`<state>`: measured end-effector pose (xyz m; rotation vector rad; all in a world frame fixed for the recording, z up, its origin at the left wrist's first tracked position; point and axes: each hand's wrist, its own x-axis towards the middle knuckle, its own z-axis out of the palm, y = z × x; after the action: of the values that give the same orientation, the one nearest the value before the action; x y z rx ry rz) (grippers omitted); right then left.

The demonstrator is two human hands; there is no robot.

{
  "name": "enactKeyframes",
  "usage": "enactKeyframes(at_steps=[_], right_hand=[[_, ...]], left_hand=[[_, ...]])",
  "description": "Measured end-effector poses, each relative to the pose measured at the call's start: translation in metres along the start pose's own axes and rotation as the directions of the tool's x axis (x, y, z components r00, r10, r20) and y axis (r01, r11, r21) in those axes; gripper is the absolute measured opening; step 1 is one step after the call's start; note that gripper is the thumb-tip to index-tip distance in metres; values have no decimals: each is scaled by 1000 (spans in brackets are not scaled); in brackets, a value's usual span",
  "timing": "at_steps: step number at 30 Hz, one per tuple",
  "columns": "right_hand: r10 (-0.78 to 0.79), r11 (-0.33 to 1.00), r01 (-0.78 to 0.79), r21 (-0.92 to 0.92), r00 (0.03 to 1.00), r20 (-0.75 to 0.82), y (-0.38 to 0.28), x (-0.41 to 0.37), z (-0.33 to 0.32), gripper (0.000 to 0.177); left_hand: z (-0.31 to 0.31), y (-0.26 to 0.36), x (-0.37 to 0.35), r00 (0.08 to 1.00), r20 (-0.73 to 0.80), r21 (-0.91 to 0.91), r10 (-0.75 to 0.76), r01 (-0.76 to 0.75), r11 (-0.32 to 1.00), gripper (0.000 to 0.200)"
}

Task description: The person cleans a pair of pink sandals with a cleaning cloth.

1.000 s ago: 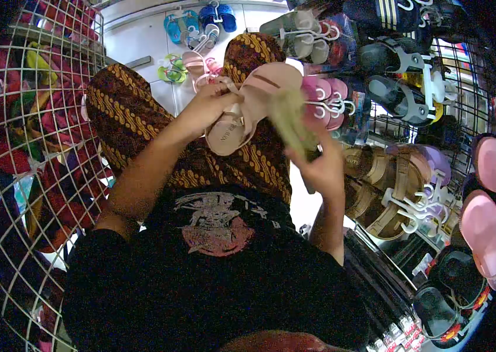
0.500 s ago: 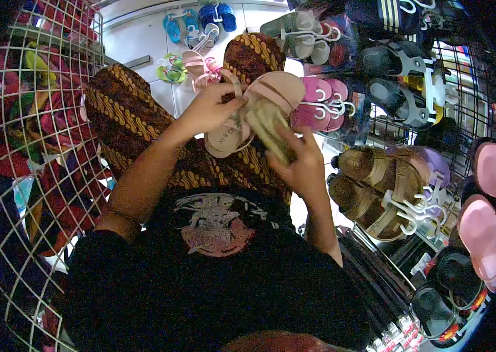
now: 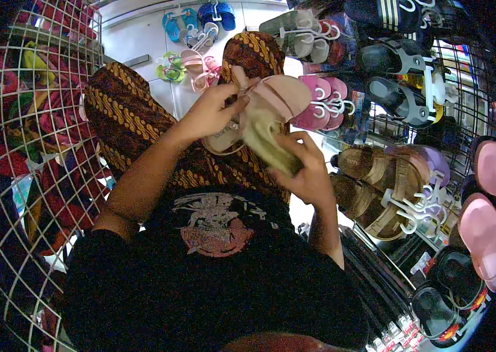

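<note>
Above my lap, my left hand (image 3: 217, 111) is closed on the strap of a beige-pink sandal (image 3: 283, 97). Its broad front strap points up and to the right. The printed insole of a beige sandal (image 3: 222, 139) shows below my left fingers, partly covered. My right hand (image 3: 307, 170) grips a crumpled yellow-green cloth (image 3: 266, 141), blurred by motion, which lies against the sandal's lower side. Where exactly the cloth touches is hard to make out.
A wire grid (image 3: 54, 146) with colourful goods behind it stands on the left. Brown sandals (image 3: 400, 176), pink slippers (image 3: 321, 100) and black sandals (image 3: 397, 100) hang on the right. Small blue sandals (image 3: 217, 16) and green ones (image 3: 171, 67) are on the white tiles ahead.
The sandal in my left hand has shifted slightly right and turned a little. My right hand and the cloth have moved slightly down and right.
</note>
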<state>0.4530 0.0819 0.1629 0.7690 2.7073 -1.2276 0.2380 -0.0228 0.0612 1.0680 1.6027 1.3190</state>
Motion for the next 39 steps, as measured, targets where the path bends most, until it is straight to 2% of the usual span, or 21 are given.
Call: enactKeyframes(at_steps=[1,2,5,8,11,13,16,18,19,21,22,23,24,25,26,28,31,34,35,37,39], right_hand=[[-26,999,23,45,998,60,-7,0,-3,62],[-36,998,35,50,999,15,-9,1,-2,63],[-65,997,70,41,992,-108,-8,6,0,66],[-38,999,40,27,995,-87,-8,10,3,62],[-38,997,42,60,997,-68,-1,9,18,62],[-57,997,59,43,997,-60,4,7,22,65],[-92,986,78,149,991,93,0,0,11,70],[-94,939,72,335,994,49,7,-14,3,77],[24,922,-28,387,1000,15,1,-22,-8,78],[191,803,-94,588,976,-105,11,-28,-18,71],[273,809,-144,570,951,-147,8,-28,-17,67],[353,807,-196,558,917,-188,5,-27,-15,63],[314,905,-222,363,924,-218,-1,-19,-13,60],[265,961,-235,146,935,-238,-7,-12,-9,57],[250,967,-237,91,948,-197,-16,-10,-2,53],[225,952,-261,-162,951,-210,-21,-4,8,50],[248,902,-367,-230,873,-419,-18,7,10,51],[92,954,-182,-237,934,-345,-15,4,5,52],[80,944,-155,-290,964,-253,-18,4,4,52],[117,932,-211,-294,945,-307,-13,9,6,52],[176,915,-278,-292,927,-332,-5,14,4,52]], left_hand=[[-1,5,-1,1000,21,-19,2,-1,1000,31],[-1,7,-1,999,43,-37,6,-5,999,37],[8,-32,3,964,-44,274,262,-240,931,40],[7,-10,7,953,-69,45,295,-292,955,33],[1,-2,0,994,7,-134,-109,109,985,30],[0,-6,1,1000,-3,-82,4,-4,997,30],[-3,-2,-1,993,26,43,114,-115,992,31],[-3,-5,-4,979,102,52,177,-183,982,33],[-2,-8,-5,964,160,9,214,-218,976,34],[-2,-1,-9,953,264,-25,146,-144,989,36],[-2,6,-10,943,315,-36,110,-104,994,37],[2,1,-15,922,331,10,200,-215,977,37],[6,-3,-17,893,338,49,297,-332,942,38],[-2,5,-15,858,461,81,228,-296,952,39],[1,1,-17,874,425,94,237,-303,948,38],[9,-10,-21,901,350,127,254,-315,941,37],[6,-26,-17,860,453,169,234,-341,925,36],[9,-30,-17,895,406,111,188,-252,961,35],[7,-30,-18,884,440,143,160,-245,959,35],[0,-22,-17,853,511,205,105,-239,949,36],[-4,-4,-15,821,568,223,-58,-86,971,36]])
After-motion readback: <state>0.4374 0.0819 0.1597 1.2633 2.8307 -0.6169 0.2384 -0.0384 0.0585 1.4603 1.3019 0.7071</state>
